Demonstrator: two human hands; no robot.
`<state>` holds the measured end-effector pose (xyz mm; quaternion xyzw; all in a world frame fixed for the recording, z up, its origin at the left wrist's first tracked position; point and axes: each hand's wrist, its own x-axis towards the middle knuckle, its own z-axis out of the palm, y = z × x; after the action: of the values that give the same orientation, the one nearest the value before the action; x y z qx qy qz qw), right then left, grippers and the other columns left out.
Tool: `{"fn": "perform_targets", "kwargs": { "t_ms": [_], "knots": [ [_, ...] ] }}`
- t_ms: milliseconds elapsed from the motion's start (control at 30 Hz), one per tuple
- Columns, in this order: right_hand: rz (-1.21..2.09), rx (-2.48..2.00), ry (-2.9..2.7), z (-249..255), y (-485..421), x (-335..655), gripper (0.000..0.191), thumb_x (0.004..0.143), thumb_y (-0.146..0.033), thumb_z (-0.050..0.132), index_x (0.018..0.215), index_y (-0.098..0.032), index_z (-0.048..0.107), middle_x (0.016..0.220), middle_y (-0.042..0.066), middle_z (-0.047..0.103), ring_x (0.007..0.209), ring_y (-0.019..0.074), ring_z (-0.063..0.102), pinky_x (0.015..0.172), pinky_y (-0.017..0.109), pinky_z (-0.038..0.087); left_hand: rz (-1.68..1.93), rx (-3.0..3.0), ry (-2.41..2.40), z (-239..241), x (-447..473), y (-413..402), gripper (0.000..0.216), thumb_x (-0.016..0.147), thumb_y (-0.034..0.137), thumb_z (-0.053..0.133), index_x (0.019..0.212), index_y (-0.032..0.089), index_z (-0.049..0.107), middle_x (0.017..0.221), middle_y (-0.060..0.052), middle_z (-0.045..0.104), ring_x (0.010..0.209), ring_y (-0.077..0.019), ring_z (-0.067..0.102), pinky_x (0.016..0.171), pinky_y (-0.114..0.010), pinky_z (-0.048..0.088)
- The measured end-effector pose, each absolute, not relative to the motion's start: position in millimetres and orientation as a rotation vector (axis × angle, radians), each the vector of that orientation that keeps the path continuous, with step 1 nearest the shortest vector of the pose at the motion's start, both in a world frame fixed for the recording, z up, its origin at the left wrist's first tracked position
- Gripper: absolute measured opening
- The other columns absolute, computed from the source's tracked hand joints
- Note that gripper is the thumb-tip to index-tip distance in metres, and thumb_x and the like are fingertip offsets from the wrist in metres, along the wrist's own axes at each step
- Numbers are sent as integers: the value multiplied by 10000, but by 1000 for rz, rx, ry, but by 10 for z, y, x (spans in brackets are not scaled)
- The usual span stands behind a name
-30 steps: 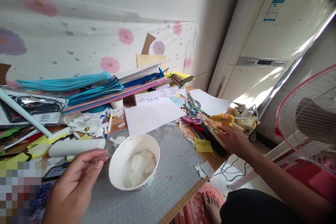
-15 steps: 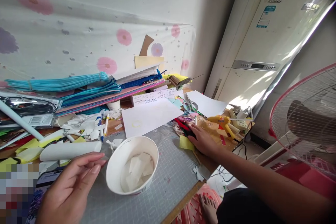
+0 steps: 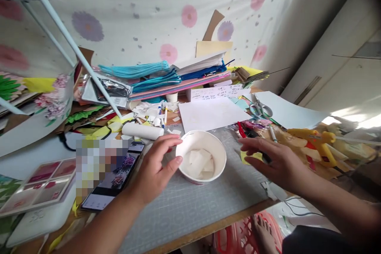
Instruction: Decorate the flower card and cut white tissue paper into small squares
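A white paper tub (image 3: 218,151) stands upright on the grey cutting mat (image 3: 190,206), with pale paper scraps (image 3: 198,162) at its bottom. My left hand (image 3: 159,168) is at the tub's left side, thumb and fingers apart. Its fingertips reach the rim; I cannot tell whether they press on it. To the right of the tub, my right hand (image 3: 274,162) hovers with spread fingers and holds nothing. Just beyond that hand lie a red-handled tool (image 3: 241,130), partly hidden, and a yellow paper piece (image 3: 246,158).
A yellow glue gun (image 3: 320,141) and grey-handled scissors (image 3: 262,109) lie to the right. Behind the tub are a white sheet (image 3: 211,114), a white paper roll (image 3: 143,130) and bundles of blue stems (image 3: 137,69). A phone (image 3: 119,178) lies left, near a slanting white pole (image 3: 71,43).
My right hand has come away from the red-handled tool, back toward the tub. My left hand has opened wider and moved up against the tub's side. The view has swung left.
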<state>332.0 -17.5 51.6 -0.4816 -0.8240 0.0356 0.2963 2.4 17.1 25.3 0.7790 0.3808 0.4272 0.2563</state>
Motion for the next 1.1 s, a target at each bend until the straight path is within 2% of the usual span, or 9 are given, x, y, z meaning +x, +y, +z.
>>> {"fn": "perform_targets", "kwargs": {
  "t_ms": [167,267,333,400,533,700,833,967,1100],
  "knots": [
    [150,-910,-2432,940,53,2748,188,924,-141,502,1032,-191,648,1076,87,650,962,150,641,832,267,518,1040,2259,1035,330,32,151,281,918,364,541,1174,248,558,1338,-82,492,1254,-238,468,1046,-401,398],
    [296,-894,-2978,1086,294,2315,289,787,-158,685,1074,-187,671,1117,85,667,942,205,657,822,313,522,921,2338,1026,354,18,158,507,757,522,706,1151,239,560,1409,-110,429,1295,-310,421,1053,-472,380],
    [160,-818,-3267,1017,411,2064,329,721,-226,744,1039,-163,690,1115,112,674,1012,288,636,876,402,496,835,2408,1027,355,14,159,473,687,474,786,1040,228,589,1453,-110,369,1305,-335,402,1049,-481,379],
    [-8,-755,-3353,851,474,1917,246,814,-308,642,992,-147,698,1078,138,686,1018,323,631,880,465,473,828,2459,1031,350,24,146,271,731,287,779,918,214,598,1447,-87,363,1238,-295,463,1017,-437,407],
    [-14,-796,-3330,566,496,1932,283,895,-317,509,1057,-148,669,1031,161,691,885,295,672,761,428,493,898,2448,982,357,66,96,165,764,58,655,831,193,586,1323,-62,458,926,-162,577,864,-330,477],
    [137,-748,-3382,562,498,2018,165,841,-154,531,875,-157,692,858,85,719,726,214,673,626,300,465,954,2389,966,395,49,127,273,726,4,637,915,198,595,1200,-65,494,884,-145,593,768,-271,489],
    [181,-803,-3348,587,510,2013,113,792,-170,593,737,-184,692,778,47,724,693,200,655,612,287,445,869,2593,943,360,37,162,213,760,60,669,896,202,588,874,5,560,757,-126,589,645,-215,460],
    [209,-959,-3244,648,509,2065,186,689,-143,652,863,-195,694,883,47,740,769,206,670,671,281,468,819,2783,819,334,88,91,110,830,111,616,778,189,558,706,39,557,611,-106,527,557,-215,391],
    [102,-1130,-3079,752,466,2113,315,696,-117,608,993,-192,680,992,98,724,856,276,677,734,349,480,973,3037,865,377,137,28,245,841,46,475,653,190,538,626,13,476,568,-135,427,526,-269,305]
  ]
}}
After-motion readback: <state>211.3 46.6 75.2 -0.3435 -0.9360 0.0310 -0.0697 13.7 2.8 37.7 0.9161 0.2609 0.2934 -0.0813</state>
